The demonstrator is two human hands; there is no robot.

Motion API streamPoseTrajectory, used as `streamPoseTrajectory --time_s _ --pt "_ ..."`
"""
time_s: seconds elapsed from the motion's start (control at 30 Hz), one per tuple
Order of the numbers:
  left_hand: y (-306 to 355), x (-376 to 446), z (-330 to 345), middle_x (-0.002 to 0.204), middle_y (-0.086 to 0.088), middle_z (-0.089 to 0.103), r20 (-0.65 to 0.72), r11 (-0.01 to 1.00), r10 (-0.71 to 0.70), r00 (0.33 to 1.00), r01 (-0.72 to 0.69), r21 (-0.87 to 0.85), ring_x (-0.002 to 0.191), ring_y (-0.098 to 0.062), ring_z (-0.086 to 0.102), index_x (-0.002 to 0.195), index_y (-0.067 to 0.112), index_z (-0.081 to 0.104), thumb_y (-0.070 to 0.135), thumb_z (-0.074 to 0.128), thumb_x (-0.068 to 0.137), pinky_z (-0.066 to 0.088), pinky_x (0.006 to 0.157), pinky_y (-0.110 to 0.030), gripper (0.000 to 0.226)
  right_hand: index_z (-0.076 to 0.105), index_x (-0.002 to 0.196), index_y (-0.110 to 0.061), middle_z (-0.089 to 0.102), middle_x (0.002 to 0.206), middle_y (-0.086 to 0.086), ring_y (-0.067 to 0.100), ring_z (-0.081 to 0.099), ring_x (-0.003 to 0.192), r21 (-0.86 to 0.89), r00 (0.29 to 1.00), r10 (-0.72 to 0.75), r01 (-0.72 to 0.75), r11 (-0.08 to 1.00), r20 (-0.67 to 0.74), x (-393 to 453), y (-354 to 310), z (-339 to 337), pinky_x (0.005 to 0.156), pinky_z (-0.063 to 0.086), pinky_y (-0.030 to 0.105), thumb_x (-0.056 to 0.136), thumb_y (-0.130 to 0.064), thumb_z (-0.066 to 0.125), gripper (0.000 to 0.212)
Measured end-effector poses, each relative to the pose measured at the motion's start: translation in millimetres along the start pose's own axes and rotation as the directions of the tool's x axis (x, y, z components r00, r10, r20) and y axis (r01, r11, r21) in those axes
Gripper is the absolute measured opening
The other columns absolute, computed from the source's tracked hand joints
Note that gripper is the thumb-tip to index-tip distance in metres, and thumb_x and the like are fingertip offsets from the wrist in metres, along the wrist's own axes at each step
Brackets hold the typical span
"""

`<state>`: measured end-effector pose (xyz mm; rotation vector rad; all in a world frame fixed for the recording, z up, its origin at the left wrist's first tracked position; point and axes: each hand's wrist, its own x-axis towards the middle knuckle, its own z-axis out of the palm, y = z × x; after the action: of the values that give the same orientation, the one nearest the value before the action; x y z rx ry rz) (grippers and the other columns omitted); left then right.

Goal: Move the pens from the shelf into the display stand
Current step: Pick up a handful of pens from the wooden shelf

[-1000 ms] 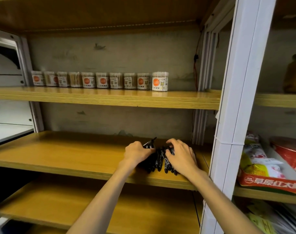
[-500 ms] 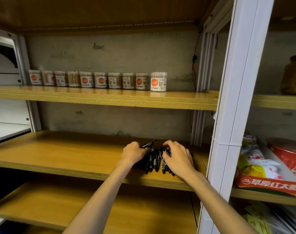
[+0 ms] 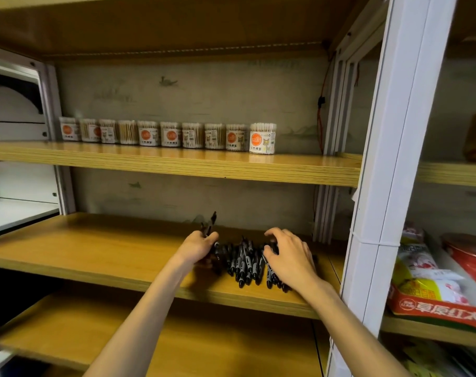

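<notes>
Both hands reach onto the middle wooden shelf (image 3: 101, 248) where the pile of pens (image 3: 243, 258) lies. Left hand (image 3: 197, 246), at the pile's left edge, is curled round a few black pens whose ends stick up above its knuckles (image 3: 211, 221); exactly how many it holds cannot be told. Right hand (image 3: 290, 255) sits on the pile's right side with fingers bent and spread over the pens, fingertips touching them; whether it actually grips any is unclear. The pile itself is a loose heap of black pens with grey grips, lying roughly parallel and pointing toward the shelf's front edge; more than ten are there, too overlapped for an exact count. On the shelf above the pens stands a row of ten clear tubs of cotton swabs (image 3: 171, 134), most with orange-and-white labels, lined up along the back wall. That wall (image 3: 204, 99) is grey and stained, with a red cable (image 3: 320, 115) hanging down near its right corner. A white metal upright (image 3: 386, 172) stands right of the pens and divides off the next bay, where a red-and-orange snack box (image 3: 438, 297) and a red lidded tub (image 3: 468, 254) sit. Below the pens runs a third wooden shelf (image 3: 190, 341). Both forearms stretch forward from the lower edge, bare.
</notes>
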<state>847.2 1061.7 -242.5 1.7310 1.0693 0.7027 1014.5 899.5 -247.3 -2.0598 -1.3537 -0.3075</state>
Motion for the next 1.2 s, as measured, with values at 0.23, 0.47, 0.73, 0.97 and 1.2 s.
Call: streamPoseTrajectory --time_s 0.23,0.47,0.73,0.97,1.2 --pt "-11.0 -7.5 -21.8 0.093 -0.001 0.065 -0.112 0.661 0.091 0.989 0.024 0.75 0.083 -0.021 0.061 0.108 0.016 0.064 0.059 0.046 0.1 0.046 0.072 -0.03 0.047 0.054 0.135 -0.031 0.061 0.132 -0.007 0.015 0.056 0.125 0.002 1.0 -0.008 0.008 1.0 0.008 3.7 -8.6 -0.9 0.107 0.039 0.037 0.099 -0.033 0.057 0.036" --pt "-14.4 -15.1 -1.4 0.094 0.0 0.064 -0.161 0.321 0.1 0.982 0.122 0.939 0.087 -0.018 0.062 0.084 0.014 0.06 0.078 0.028 0.093 0.05 0.076 -0.028 0.071 0.056 0.132 -0.031 0.061 0.128 -0.007 0.014 0.057 0.122 -0.007 1.0 -0.009 0.009 1.0 0.018 1.6 -10.5 0.7 0.105 0.04 0.037 0.099 -0.033 0.057 0.034" --pt "-8.5 -13.3 7.7 0.121 -0.004 0.063 -0.162 0.397 0.011 0.987 0.145 0.906 0.105 -0.023 0.059 0.123 0.013 0.062 0.088 0.027 0.085 0.044 0.081 -0.032 0.092 0.055 0.131 -0.033 0.06 0.13 -0.007 0.015 0.056 0.122 -0.017 1.0 -0.006 0.006 1.0 0.019 -1.4 -6.6 -3.2 0.105 0.038 0.036 0.099 -0.034 0.057 0.032" --pt "-1.8 -15.9 9.6 0.144 -0.007 0.054 -0.101 0.449 -0.013 0.995 0.096 0.888 0.129 -0.028 0.052 0.141 0.011 0.052 0.085 0.029 0.088 0.045 0.102 -0.038 0.094 0.055 0.131 -0.033 0.06 0.129 -0.007 0.015 0.057 0.121 -0.018 1.0 -0.01 0.011 1.0 0.029 -2.4 -4.4 -1.6 0.105 0.039 0.036 0.098 -0.033 0.057 0.033" --pt "0.6 -14.1 9.1 0.154 -0.008 0.045 -0.097 0.479 -0.035 0.995 0.102 0.872 0.139 -0.03 0.044 0.15 0.01 0.043 0.082 0.024 0.091 0.039 0.108 -0.04 0.095 0.055 0.131 -0.032 0.061 0.13 -0.007 0.016 0.057 0.122 -0.013 1.0 -0.016 0.016 1.0 0.026 -1.2 -4.6 -1.5 0.106 0.039 0.037 0.098 -0.033 0.057 0.033"
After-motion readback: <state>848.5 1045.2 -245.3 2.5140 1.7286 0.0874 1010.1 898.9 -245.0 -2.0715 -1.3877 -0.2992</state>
